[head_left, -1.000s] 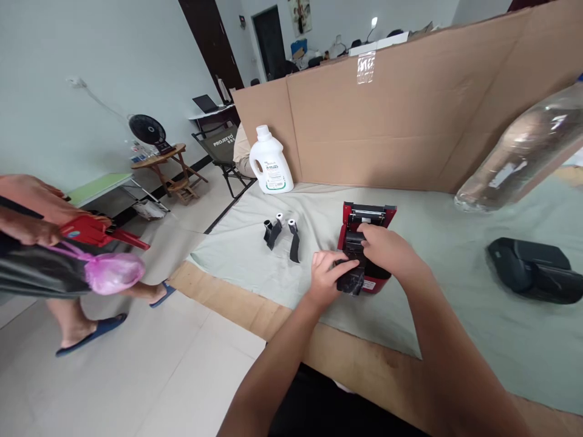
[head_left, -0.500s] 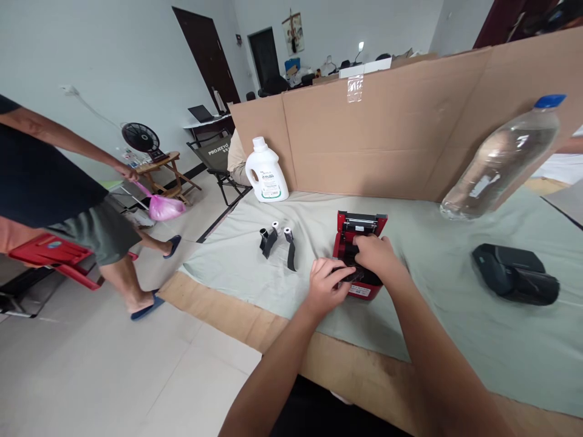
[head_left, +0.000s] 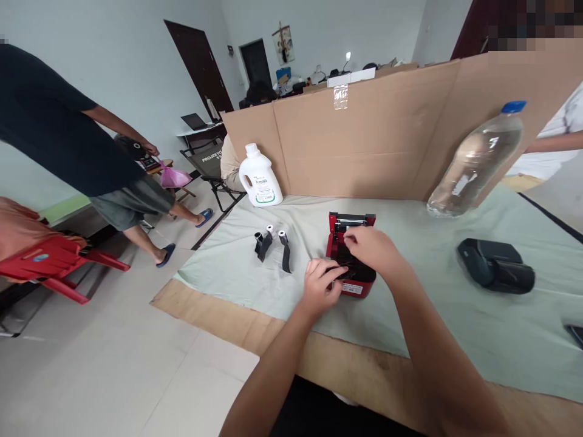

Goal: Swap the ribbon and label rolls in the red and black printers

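Note:
A small red and black printer (head_left: 353,223) with its lid raised sits on the pale green cloth (head_left: 410,303). My left hand (head_left: 319,284) grips its near left side, fingers curled round the black front. My right hand (head_left: 368,247) rests on top of the open compartment with fingers bent down into it; what they touch is hidden. Left of the printer lie two small paper rolls in black holders (head_left: 273,244).
A cardboard screen (head_left: 364,133) stands behind. A white jug (head_left: 259,176) is at back left, a clear bottle (head_left: 473,164) at right, a black device (head_left: 495,266) at right. A person (head_left: 91,158) with a pink bag walks on the left; a red chair (head_left: 54,267) is nearby.
Both my hands stay on the printer, the right one shifting slightly. The walking person has moved farther back along the left side. My view has tilted, bringing the bottle fully into sight.

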`<state>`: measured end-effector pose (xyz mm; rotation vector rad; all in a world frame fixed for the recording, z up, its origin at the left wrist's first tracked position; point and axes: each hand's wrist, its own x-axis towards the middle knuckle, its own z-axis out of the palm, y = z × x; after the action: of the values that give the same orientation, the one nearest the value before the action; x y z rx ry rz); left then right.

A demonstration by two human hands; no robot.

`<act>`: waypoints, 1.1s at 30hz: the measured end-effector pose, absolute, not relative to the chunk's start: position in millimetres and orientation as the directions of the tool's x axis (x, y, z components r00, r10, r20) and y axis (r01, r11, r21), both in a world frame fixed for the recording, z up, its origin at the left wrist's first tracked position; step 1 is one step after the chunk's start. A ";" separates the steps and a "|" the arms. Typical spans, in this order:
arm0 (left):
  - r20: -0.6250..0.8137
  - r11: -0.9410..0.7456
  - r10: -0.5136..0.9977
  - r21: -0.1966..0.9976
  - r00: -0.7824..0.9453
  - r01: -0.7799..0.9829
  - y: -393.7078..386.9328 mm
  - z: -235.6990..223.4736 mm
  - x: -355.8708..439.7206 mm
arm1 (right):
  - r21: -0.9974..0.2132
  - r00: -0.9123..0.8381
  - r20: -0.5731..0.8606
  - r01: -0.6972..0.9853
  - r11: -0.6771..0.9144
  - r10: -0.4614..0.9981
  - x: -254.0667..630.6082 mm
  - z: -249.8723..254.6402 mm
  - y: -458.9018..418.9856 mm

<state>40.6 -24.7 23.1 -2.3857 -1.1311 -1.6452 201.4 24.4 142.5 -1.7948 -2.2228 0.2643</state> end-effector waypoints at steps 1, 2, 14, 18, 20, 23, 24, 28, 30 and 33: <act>0.819 -0.733 0.544 0.359 0.181 0.578 -25.1 23.1 40.6 | -0.354 -0.153 0.194 0.910 0.215 0.969 204.7 146.6 23.3; 0.816 -0.731 0.547 0.356 0.187 0.582 -25.4 23.2 40.7 | -0.379 -0.104 0.301 0.899 0.219 0.948 207.9 148.7 23.7; 0.817 -0.759 0.482 0.209 0.317 0.617 -31.2 29.4 36.8 | -0.490 -0.176 0.430 0.779 0.392 0.886 238.6 118.2 58.6; 0.804 -0.780 0.466 0.177 0.369 0.601 -32.8 31.1 35.0 | -0.508 -0.268 0.308 0.765 0.396 0.913 242.9 129.9 48.8; 0.794 -0.779 0.472 0.172 0.384 0.603 -32.8 30.8 34.0 | -0.470 -0.327 0.245 0.783 0.407 0.912 244.5 130.8 45.0; 0.786 -0.782 0.468 0.154 0.405 0.604 -32.5 30.8 32.4 | -0.402 -0.395 0.182 0.806 0.435 0.900 245.8 125.9 42.8; 0.789 -0.785 0.459 0.146 0.409 0.602 -32.5 31.1 32.2 | -0.391 -0.408 0.169 0.808 0.441 0.897 245.9 123.5 42.6; 0.836 -0.811 0.386 0.106 0.390 0.576 -33.4 32.0 34.4 | -0.413 -0.406 0.162 0.800 0.436 0.899 243.4 112.5 40.0; 0.860 -0.824 0.347 0.088 0.375 0.560 -34.1 30.9 37.6 | -0.457 -0.383 0.206 0.776 0.435 0.900 241.6 104.1 35.1; 0.859 -0.818 0.347 0.080 0.377 0.570 -34.9 27.4 42.7 | -0.537 -0.324 0.372 0.689 0.486 0.870 240.6 85.5 23.5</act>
<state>42.7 -34.9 27.4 -2.4077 -0.8167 -1.4163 240.6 23.5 85.5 -1.2797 -2.1076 0.3737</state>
